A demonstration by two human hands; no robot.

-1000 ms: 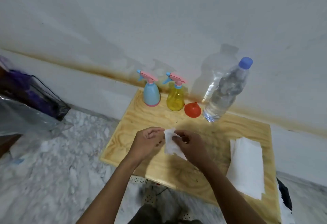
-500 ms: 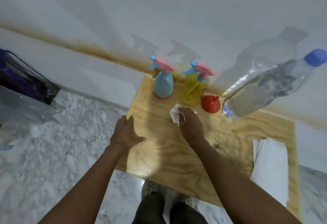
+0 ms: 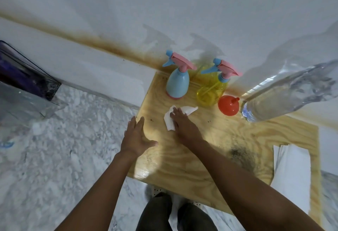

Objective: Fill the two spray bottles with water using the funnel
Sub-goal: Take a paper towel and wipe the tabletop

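Note:
A blue spray bottle (image 3: 177, 83) and a yellow spray bottle (image 3: 212, 92), both with pink trigger heads, stand at the back of the wooden table (image 3: 210, 150). An orange funnel (image 3: 228, 105) lies mouth-down to the right of the yellow one. A large clear water bottle (image 3: 289, 92) stands further right. My right hand (image 3: 182, 123) presses a white tissue (image 3: 169, 121) flat on the table in front of the bottles. My left hand (image 3: 136, 137) rests open on the table's left edge.
A stack of white paper towels (image 3: 292, 176) lies on the table's right side. A dark stain (image 3: 241, 156) marks the wood. A clear plastic bag and dark box (image 3: 23, 84) sit on the marble floor at left. The wall is right behind the bottles.
Both hands held the tissue a second ago. My left hand let go and moved to the table's left edge; my right hand carried the tissue forward toward the bottles.

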